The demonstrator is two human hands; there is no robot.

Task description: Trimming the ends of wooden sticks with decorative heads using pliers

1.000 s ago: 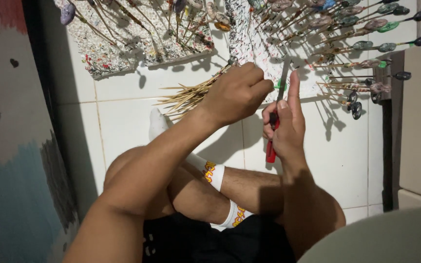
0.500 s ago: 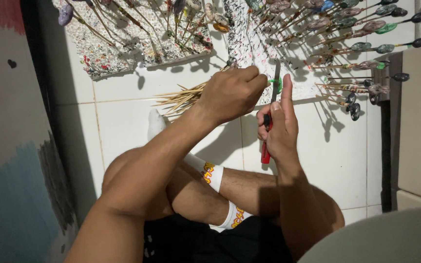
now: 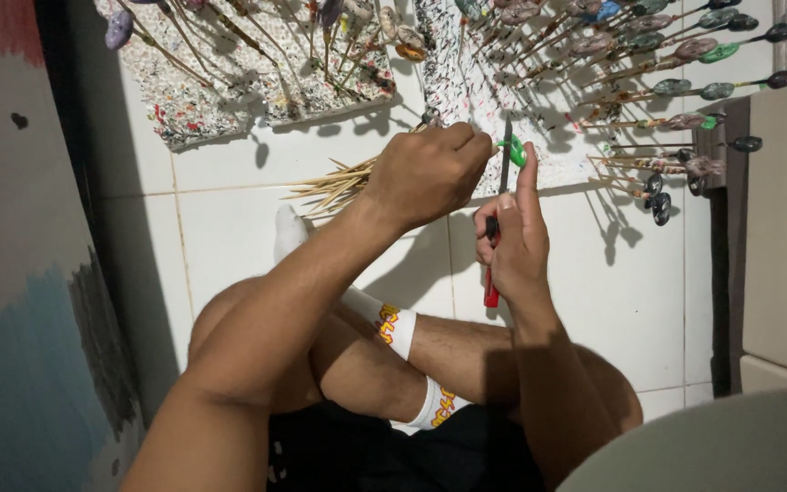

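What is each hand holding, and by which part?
The right hand grips a red-handled knife by its handle. The left hand pinches a small green piece; wooden sticks show behind it.

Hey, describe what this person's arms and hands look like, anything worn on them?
Both arms are bare from the elbow down, with no sleeves in view. The left hand and right hand wear no gloves, and no rings, watch or bracelet show. The only clothing visible is lower down: white socks with yellow and red markings and black shorts.

left hand (image 3: 430,173) gripping sticks (image 3: 334,185), right hand (image 3: 510,239) holding knife (image 3: 495,237)
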